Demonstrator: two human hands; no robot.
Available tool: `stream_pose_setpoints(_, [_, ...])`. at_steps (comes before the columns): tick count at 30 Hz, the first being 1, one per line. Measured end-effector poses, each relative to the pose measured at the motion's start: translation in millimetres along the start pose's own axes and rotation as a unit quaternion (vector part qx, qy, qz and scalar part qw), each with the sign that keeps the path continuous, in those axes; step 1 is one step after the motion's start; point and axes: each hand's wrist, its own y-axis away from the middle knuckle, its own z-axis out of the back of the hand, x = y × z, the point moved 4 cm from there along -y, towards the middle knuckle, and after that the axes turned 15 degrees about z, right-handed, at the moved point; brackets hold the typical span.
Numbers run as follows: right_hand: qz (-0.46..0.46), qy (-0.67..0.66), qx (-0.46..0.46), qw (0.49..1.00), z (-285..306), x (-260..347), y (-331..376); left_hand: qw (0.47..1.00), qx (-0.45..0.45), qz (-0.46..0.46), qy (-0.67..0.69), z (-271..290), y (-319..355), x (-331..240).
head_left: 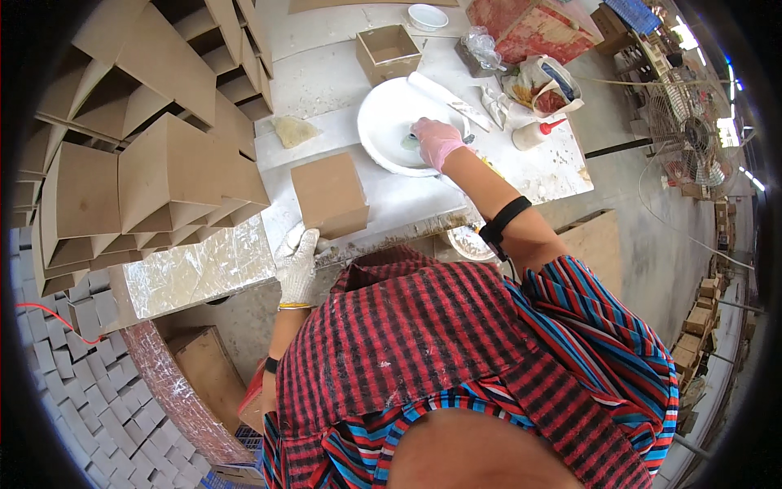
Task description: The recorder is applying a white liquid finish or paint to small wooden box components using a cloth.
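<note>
My right hand (436, 140), in a pink glove, reaches into a round white basin (376, 151). Its fingers are closed on a small greyish-green wad (410, 143), too blurred to tell whether sponge or cloth. White stuff coats the inside of the basin. A plain brown cardboard-coloured box (330, 191) sits on the table to the basin's left. At the box's near left corner is my left hand (295, 265) in a white knitted glove, fingers stretched out and apart, the tips against or right beside the box. A long white strip (448, 99) lies across the basin's far right rim.
Many brown boxes (167, 163) are stacked at the left. Beyond the basin stand an open-topped box (388, 53) and a small white bowl (428, 17). A red-tipped bottle (538, 133) and a bag (544, 85) occupy the right side. A fan (688, 134) stands farther right.
</note>
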Motion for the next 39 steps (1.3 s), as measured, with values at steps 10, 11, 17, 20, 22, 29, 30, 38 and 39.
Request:
stream_pose_setpoints(10, [-0.025,-0.389,-0.162,0.907,25.5,-37.7,32.8,0.989,0.076,-0.04,-0.124,15.0,-2.8,18.1])
stream_pose_setpoints(11, [-0.038,-0.437,-0.182,0.88,28.4,-37.8,39.7,0.991,0.105,-0.047,-0.073,15.0,-7.4,22.4])
stream_pose_setpoints(17, [0.003,-0.749,-0.18,0.638,2.7,-40.0,42.8,0.968,0.112,-0.148,-0.17,-5.1,-11.0,6.6])
stream_pose_setpoints(20, [0.021,-0.701,-0.181,0.689,9.8,-4.6,58.7,0.966,0.146,-0.09,-0.193,-20.2,-9.3,4.2])
stream_pose_setpoints(22, [0.075,-0.51,-0.234,0.824,21.6,36.9,69.8,0.968,0.149,-0.031,-0.199,-30.4,-6.2,9.3])
stream_pose_setpoints(29, [0.293,-0.062,-0.275,0.914,16.3,143.2,83.4,0.955,0.184,-0.121,-0.199,-37.1,-9.5,27.2])
stream_pose_setpoints(30, [0.255,-0.056,-0.255,0.931,18.2,143.7,72.0,0.951,0.2,-0.125,-0.201,-38.4,-14.8,27.5])
stream_pose_setpoints(38, [0.383,-0.034,-0.302,0.872,-15.9,191.7,72.5,0.92,0.107,-0.279,-0.255,-28.3,-23.4,40.9])
stream_pose_setpoints(39, [0.376,0.003,-0.287,0.881,-11.7,197.1,68.3,0.93,0.132,-0.229,-0.257,-27.3,-23.3,42.4])
